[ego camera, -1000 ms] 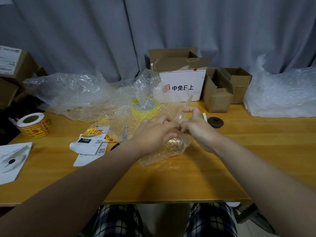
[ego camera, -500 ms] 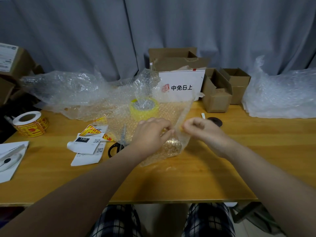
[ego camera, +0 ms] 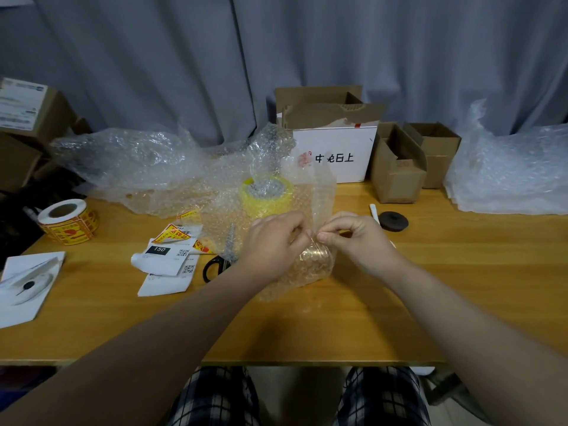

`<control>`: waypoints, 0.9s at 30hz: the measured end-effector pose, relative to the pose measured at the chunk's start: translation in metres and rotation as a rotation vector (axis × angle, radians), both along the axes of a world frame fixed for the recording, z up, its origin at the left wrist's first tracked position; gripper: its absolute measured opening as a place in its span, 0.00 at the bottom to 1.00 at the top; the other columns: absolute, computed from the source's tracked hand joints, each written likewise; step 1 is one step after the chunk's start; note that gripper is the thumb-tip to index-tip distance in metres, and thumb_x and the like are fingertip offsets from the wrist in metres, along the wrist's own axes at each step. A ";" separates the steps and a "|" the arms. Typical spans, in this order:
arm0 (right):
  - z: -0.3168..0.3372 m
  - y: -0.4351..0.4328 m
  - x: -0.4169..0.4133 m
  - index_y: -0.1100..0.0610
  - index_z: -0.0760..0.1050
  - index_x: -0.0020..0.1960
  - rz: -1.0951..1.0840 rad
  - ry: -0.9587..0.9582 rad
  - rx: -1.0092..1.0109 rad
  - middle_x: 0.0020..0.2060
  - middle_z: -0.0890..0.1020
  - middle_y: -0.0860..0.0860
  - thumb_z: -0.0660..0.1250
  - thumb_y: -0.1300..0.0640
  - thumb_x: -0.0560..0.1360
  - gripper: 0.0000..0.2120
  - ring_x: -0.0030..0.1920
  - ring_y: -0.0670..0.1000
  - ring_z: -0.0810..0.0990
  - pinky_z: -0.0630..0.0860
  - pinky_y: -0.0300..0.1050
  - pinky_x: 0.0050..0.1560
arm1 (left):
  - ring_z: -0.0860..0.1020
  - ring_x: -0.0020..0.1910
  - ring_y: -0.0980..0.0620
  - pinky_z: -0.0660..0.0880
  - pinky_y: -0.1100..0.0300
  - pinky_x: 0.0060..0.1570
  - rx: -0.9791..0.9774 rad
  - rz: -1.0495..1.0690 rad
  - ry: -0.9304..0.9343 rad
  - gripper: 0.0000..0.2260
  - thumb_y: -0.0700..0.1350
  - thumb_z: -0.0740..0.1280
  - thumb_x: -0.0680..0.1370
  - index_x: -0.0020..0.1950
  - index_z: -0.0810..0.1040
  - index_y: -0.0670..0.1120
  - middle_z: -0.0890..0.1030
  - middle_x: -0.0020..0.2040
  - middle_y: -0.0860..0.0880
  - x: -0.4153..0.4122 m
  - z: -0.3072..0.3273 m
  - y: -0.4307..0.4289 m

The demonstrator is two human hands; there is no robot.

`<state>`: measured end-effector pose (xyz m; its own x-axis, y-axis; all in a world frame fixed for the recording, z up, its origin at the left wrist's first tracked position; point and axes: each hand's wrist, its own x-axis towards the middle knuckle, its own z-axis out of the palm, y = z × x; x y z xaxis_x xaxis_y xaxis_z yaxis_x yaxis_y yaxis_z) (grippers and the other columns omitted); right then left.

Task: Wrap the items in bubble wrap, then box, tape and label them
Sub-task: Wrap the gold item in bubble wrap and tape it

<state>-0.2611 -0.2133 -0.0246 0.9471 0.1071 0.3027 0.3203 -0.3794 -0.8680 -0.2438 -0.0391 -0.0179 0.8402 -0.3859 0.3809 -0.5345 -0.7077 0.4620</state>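
Just beneath both hands (ego camera: 274,241) (ego camera: 358,238), the bubble-wrapped item (ego camera: 315,265).

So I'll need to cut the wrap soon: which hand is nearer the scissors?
Left. The left hand is just right of the scissors; the right hand is farther right, across the bubble wrap both pinch.

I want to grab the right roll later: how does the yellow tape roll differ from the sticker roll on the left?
The tape roll is plain translucent yellow; the sticker roll has a white top edge and yellow-and-red printed labels. The tape roll sits in the middle with bubble wrap crowding it; the sticker roll stands uncovered at the far left. Both lie flat, core hole up.
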 end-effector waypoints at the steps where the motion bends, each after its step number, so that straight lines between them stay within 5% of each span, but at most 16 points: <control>1: 0.003 0.001 0.002 0.53 0.82 0.39 0.016 0.016 -0.005 0.38 0.79 0.47 0.73 0.63 0.70 0.05 0.41 0.43 0.77 0.75 0.35 0.47 | 0.71 0.39 0.57 0.64 0.58 0.44 -0.008 -0.002 0.002 0.06 0.51 0.61 0.79 0.45 0.75 0.51 0.78 0.39 0.56 0.001 0.000 0.002; 5: 0.011 -0.003 0.006 0.58 0.80 0.39 0.091 0.199 -0.048 0.34 0.79 0.48 0.73 0.62 0.72 0.04 0.36 0.41 0.74 0.73 0.33 0.41 | 0.74 0.49 0.57 0.66 0.57 0.56 0.091 -0.104 0.003 0.10 0.56 0.61 0.78 0.51 0.75 0.52 0.79 0.48 0.57 0.000 0.001 0.005; 10: 0.008 0.001 0.003 0.61 0.80 0.42 0.069 0.296 0.034 0.41 0.82 0.59 0.74 0.61 0.71 0.05 0.38 0.47 0.77 0.76 0.40 0.44 | 0.71 0.57 0.54 0.60 0.52 0.65 0.415 -0.247 0.057 0.24 0.64 0.67 0.70 0.60 0.68 0.52 0.74 0.53 0.55 0.006 0.011 0.013; 14: 0.005 0.002 0.002 0.62 0.77 0.50 0.000 0.303 0.045 0.39 0.80 0.49 0.75 0.59 0.70 0.12 0.36 0.42 0.77 0.73 0.30 0.37 | 0.76 0.52 0.48 0.69 0.55 0.49 0.498 -0.215 0.023 0.32 0.66 0.69 0.68 0.62 0.61 0.50 0.75 0.49 0.51 0.006 0.010 0.013; 17: 0.002 0.000 0.002 0.62 0.76 0.55 -0.014 0.380 0.121 0.45 0.76 0.52 0.75 0.59 0.70 0.16 0.40 0.46 0.77 0.75 0.31 0.37 | 0.71 0.65 0.48 0.66 0.50 0.64 0.526 -0.234 0.047 0.40 0.67 0.67 0.69 0.75 0.52 0.57 0.72 0.67 0.51 0.008 0.010 0.015; 20: 0.001 0.002 0.001 0.62 0.76 0.55 0.019 0.443 0.128 0.43 0.76 0.52 0.74 0.58 0.71 0.16 0.37 0.45 0.77 0.74 0.34 0.33 | 0.69 0.65 0.49 0.66 0.49 0.64 0.621 -0.251 0.019 0.37 0.69 0.64 0.70 0.75 0.55 0.59 0.70 0.67 0.52 0.012 0.012 0.016; 24: -0.002 0.000 0.002 0.57 0.74 0.58 0.049 0.530 0.186 0.47 0.77 0.52 0.74 0.48 0.67 0.23 0.44 0.49 0.76 0.75 0.40 0.40 | 0.71 0.62 0.46 0.68 0.49 0.60 0.716 -0.238 -0.001 0.37 0.70 0.64 0.69 0.73 0.57 0.57 0.72 0.65 0.49 0.014 0.013 0.012; 27: -0.009 -0.004 0.011 0.52 0.72 0.62 -0.225 0.599 0.341 0.55 0.77 0.50 0.70 0.34 0.65 0.33 0.52 0.51 0.76 0.75 0.49 0.55 | 0.72 0.62 0.45 0.69 0.49 0.59 0.759 -0.228 -0.039 0.36 0.69 0.64 0.69 0.72 0.57 0.56 0.73 0.65 0.48 0.013 0.011 0.010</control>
<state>-0.2505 -0.2174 -0.0340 0.9487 -0.1175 -0.2934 -0.3014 -0.0575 -0.9518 -0.2311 -0.0292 -0.0070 0.7004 -0.7132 -0.0276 -0.7103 -0.6927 -0.1252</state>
